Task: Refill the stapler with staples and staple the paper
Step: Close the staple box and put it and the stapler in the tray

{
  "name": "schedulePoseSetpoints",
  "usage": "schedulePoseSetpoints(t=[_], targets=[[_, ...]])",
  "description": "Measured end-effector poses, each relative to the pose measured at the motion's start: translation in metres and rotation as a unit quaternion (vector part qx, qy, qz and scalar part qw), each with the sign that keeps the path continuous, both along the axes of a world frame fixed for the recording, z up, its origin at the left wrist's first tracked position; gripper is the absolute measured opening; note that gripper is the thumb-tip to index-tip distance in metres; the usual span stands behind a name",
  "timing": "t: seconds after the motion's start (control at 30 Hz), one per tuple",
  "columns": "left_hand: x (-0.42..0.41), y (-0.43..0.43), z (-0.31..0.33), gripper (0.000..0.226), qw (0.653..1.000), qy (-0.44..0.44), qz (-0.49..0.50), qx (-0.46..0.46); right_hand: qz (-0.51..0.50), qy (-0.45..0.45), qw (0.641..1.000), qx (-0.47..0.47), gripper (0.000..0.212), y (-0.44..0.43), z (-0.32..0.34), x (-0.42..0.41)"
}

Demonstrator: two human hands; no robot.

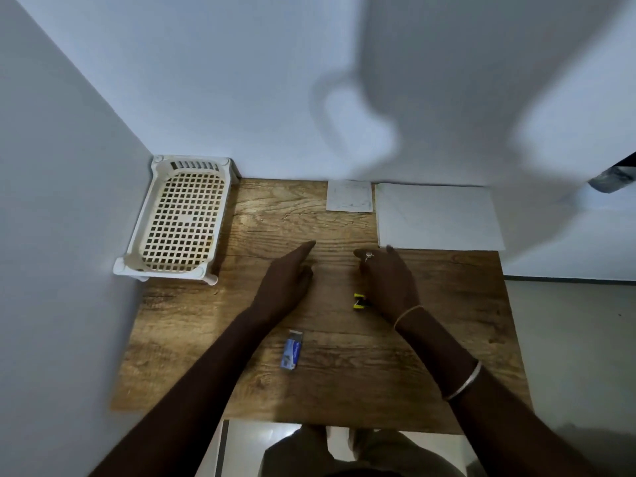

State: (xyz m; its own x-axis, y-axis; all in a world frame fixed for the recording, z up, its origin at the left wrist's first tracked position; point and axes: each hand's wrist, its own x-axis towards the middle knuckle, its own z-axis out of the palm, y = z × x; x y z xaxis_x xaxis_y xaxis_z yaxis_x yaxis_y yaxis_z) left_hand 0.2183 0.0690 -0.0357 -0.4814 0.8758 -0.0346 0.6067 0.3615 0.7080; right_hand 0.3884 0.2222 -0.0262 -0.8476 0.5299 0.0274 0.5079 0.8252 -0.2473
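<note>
A small yellow and black stapler [359,300] lies on the wooden table [447,339], mostly hidden under my right hand [387,280]. That hand covers it with fingers bent; whether it grips the stapler I cannot tell. My left hand [285,280] rests flat on the table with straight fingers, holding nothing. A small blue box of staples [292,350] lies near the front, between my forearms. A large white sheet of paper [437,216] lies at the back right, and a smaller white square of paper [349,196] lies to its left.
A cream plastic mesh tray [179,215] stands at the back left corner against the walls. White walls close the table at the back and on the left. The table's front edge is near my body; tiled floor shows to the right.
</note>
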Motion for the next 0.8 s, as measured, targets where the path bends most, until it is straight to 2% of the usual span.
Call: schedulePoseSetpoints(t=[0.1,0.17,0.33,0.4,0.53,0.8], targets=[[0.014,-0.049,0.0,0.049,0.999,-0.013,0.019,0.025,0.03,0.069,0.997,-0.005,0.03,-0.039,-0.001,0.025],[0.022,-0.078,0.001,0.047,0.999,-0.025,0.027,0.028,0.043,0.096,0.994,-0.041,0.021,-0.064,-0.005,0.035],[0.034,-0.13,-0.004,0.052,0.999,-0.008,-0.024,-0.045,-0.037,0.099,0.967,-0.23,0.023,-0.11,-0.02,0.043],[0.038,-0.145,-0.007,0.061,0.996,-0.008,-0.04,-0.076,-0.065,0.092,0.957,-0.268,0.023,-0.12,-0.026,0.042],[0.043,-0.157,-0.018,0.079,0.992,0.006,-0.049,-0.112,-0.071,0.076,0.954,-0.28,0.017,-0.131,-0.03,0.034],[0.045,-0.157,-0.031,0.08,0.994,0.006,-0.044,-0.102,-0.06,0.082,0.953,-0.285,0.017,-0.149,-0.034,0.021]])
